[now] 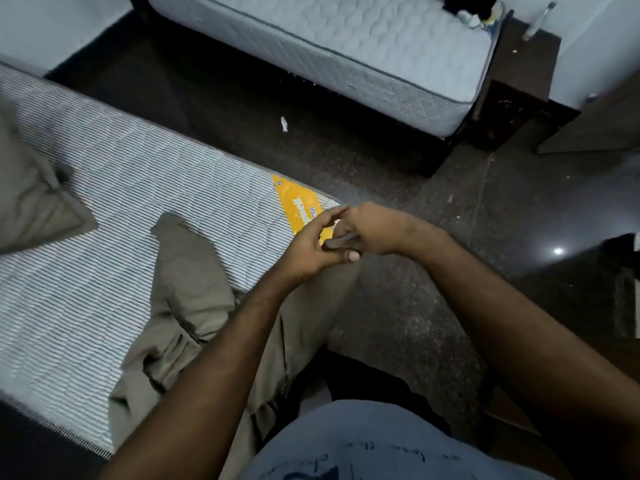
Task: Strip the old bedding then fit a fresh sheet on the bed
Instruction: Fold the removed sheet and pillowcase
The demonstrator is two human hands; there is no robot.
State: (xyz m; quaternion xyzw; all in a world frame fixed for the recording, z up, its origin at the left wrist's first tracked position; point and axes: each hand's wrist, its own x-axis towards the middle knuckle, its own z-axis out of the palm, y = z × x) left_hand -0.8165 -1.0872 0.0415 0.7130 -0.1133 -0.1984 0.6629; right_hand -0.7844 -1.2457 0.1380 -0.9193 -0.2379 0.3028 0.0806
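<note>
A striped bare mattress (114, 209) fills the left, with a yellow label (298, 202) at its near corner. An olive sheet (187, 292) lies crumpled across it and hangs over the edge up to my hands. My left hand (311, 245) and my right hand (375, 228) meet over that corner. The left thumb pinches the sheet's edge beneath straight fingers. The right fingers curl in against the left palm on the same edge; the grip itself is partly hidden. An olive pillow (31, 199) lies at the far left.
A second bed with a bare quilted mattress (346, 53) stands across the dark floor (398, 188). Beside it is a dark wooden cabinet (519, 91). A small white scrap (284, 123) lies on the floor. Dark clothing (464, 5) sits on the far mattress.
</note>
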